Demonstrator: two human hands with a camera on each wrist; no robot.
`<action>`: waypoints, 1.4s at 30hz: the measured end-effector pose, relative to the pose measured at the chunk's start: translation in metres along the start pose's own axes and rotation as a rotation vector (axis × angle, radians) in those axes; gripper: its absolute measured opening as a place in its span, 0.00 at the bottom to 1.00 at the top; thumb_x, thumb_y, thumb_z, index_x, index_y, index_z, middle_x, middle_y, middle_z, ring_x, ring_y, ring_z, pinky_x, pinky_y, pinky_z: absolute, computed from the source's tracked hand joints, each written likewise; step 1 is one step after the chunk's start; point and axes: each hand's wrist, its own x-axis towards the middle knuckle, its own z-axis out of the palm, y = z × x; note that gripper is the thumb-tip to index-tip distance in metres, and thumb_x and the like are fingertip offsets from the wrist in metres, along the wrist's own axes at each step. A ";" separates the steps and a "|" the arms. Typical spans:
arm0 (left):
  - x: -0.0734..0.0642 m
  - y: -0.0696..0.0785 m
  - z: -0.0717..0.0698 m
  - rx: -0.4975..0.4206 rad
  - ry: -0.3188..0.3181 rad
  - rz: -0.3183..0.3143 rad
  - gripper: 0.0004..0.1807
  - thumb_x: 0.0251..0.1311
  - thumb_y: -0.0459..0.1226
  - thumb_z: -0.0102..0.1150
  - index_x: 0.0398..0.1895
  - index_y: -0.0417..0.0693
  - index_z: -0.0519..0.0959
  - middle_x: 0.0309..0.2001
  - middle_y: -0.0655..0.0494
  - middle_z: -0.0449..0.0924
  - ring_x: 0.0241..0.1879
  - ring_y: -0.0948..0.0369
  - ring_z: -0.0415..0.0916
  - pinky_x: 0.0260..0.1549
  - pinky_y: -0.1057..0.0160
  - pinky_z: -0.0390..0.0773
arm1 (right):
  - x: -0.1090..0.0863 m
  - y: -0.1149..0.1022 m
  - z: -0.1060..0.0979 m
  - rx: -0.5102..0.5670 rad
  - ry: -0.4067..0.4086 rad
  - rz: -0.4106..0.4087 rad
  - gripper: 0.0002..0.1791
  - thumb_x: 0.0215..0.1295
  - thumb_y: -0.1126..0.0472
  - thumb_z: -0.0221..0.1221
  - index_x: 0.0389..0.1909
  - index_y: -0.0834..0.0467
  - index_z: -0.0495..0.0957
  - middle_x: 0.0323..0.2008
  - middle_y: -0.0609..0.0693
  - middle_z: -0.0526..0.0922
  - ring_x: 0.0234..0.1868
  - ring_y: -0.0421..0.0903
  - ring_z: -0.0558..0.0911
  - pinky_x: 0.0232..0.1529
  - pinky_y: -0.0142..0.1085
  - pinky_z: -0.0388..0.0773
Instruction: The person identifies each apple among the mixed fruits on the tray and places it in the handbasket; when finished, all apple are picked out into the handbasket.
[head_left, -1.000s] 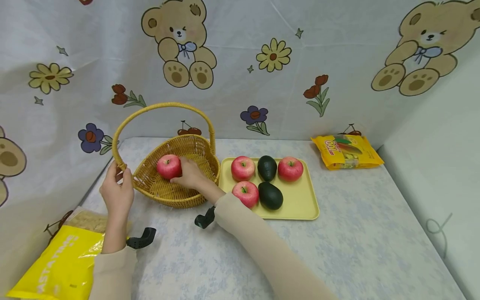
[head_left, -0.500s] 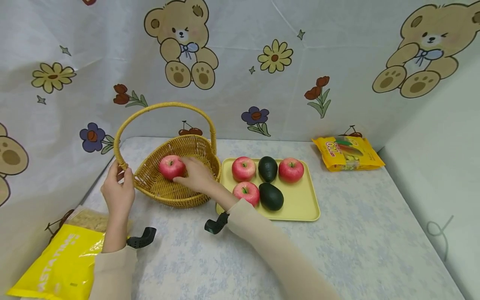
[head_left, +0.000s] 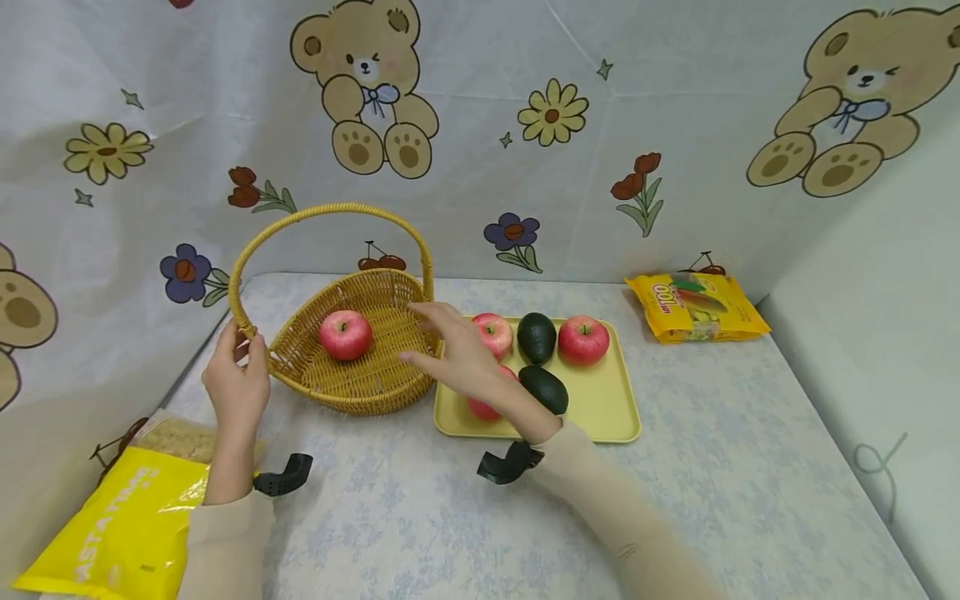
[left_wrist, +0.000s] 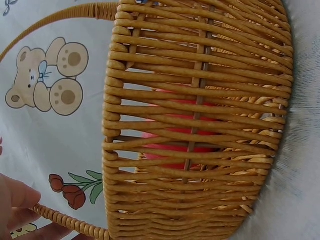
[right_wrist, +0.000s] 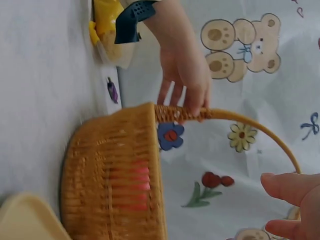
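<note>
A yellow wicker basket (head_left: pixel 375 400) with a tall arched handle (head_left: pixel 330 210) stands at the left of the table. My left hand (head_left: pixel 238 392) grips the lower left end of that handle, thumb and fingers curled round it. Inside the basket lies one red apple (head_left: pixel 346 335), which shows through the weave in both wrist views. My right hand (head_left: pixel 465 354) hangs between the basket's right rim and the tray, fingers spread and holding nothing. It partly covers two apples on the pale yellow tray (head_left: pixel 600 408).
Two dark avocados (head_left: pixel 536 338) and another apple (head_left: pixel 582 340) sit on the tray too. A yellow snack packet (head_left: pixel 697 307) lies at the back right. At the front left is a yellow pasta bag (head_left: pixel 127 525). A printed cloth backdrop (head_left: pixel 465 150) rises behind the table.
My right hand has let go of the apple in the basket and moved right, out over the tray's left part. The left hand has kept its grip on the handle.
</note>
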 end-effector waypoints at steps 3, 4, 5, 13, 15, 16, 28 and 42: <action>0.000 0.001 0.000 0.006 0.006 -0.003 0.22 0.73 0.41 0.43 0.68 0.50 0.69 0.62 0.45 0.75 0.60 0.48 0.75 0.56 0.43 0.77 | -0.013 0.009 -0.020 0.021 0.062 -0.008 0.36 0.60 0.54 0.68 0.68 0.55 0.67 0.64 0.52 0.73 0.58 0.49 0.80 0.59 0.45 0.78; 0.000 0.001 0.000 0.009 0.007 -0.006 0.22 0.73 0.41 0.42 0.68 0.50 0.69 0.62 0.45 0.75 0.60 0.48 0.75 0.56 0.43 0.77 | -0.017 0.012 -0.027 0.025 0.082 -0.011 0.36 0.59 0.55 0.68 0.68 0.55 0.67 0.64 0.52 0.73 0.58 0.50 0.80 0.59 0.45 0.78; 0.000 0.001 0.000 0.011 0.008 -0.009 0.22 0.73 0.41 0.42 0.68 0.50 0.69 0.62 0.46 0.75 0.60 0.49 0.75 0.56 0.43 0.77 | -0.021 0.015 -0.033 0.026 0.102 -0.012 0.36 0.59 0.56 0.69 0.67 0.56 0.68 0.63 0.53 0.73 0.57 0.50 0.81 0.59 0.45 0.78; -0.001 0.002 0.001 0.005 0.003 -0.010 0.23 0.74 0.41 0.42 0.69 0.50 0.68 0.62 0.44 0.75 0.60 0.48 0.75 0.56 0.43 0.77 | -0.047 0.041 -0.083 -0.043 0.241 0.036 0.38 0.57 0.58 0.70 0.68 0.59 0.67 0.62 0.57 0.74 0.59 0.52 0.79 0.58 0.49 0.78; 0.000 0.001 0.002 0.006 0.004 -0.007 0.23 0.74 0.41 0.43 0.69 0.50 0.68 0.62 0.44 0.75 0.60 0.48 0.75 0.56 0.43 0.77 | -0.053 0.051 -0.094 -0.069 0.265 0.056 0.38 0.57 0.59 0.70 0.68 0.59 0.66 0.63 0.57 0.73 0.60 0.53 0.78 0.59 0.50 0.78; 0.000 0.001 0.002 0.005 0.004 -0.006 0.23 0.74 0.41 0.43 0.69 0.50 0.68 0.62 0.44 0.75 0.60 0.48 0.75 0.56 0.43 0.77 | -0.056 0.055 -0.099 -0.073 0.274 0.069 0.39 0.57 0.58 0.70 0.68 0.59 0.66 0.64 0.57 0.73 0.60 0.54 0.78 0.59 0.50 0.77; 0.001 -0.001 0.001 -0.001 -0.002 0.008 0.23 0.73 0.42 0.43 0.69 0.50 0.69 0.62 0.44 0.75 0.60 0.47 0.75 0.56 0.43 0.77 | -0.086 0.108 -0.143 -0.100 0.321 0.244 0.44 0.57 0.55 0.70 0.73 0.57 0.60 0.71 0.59 0.64 0.67 0.61 0.68 0.64 0.59 0.69; 0.002 -0.002 0.001 -0.009 -0.002 0.001 0.23 0.73 0.42 0.43 0.68 0.50 0.69 0.62 0.44 0.75 0.60 0.47 0.75 0.56 0.43 0.77 | -0.099 0.159 -0.143 -0.022 0.245 0.416 0.52 0.60 0.51 0.67 0.77 0.59 0.47 0.76 0.60 0.53 0.72 0.63 0.61 0.68 0.59 0.64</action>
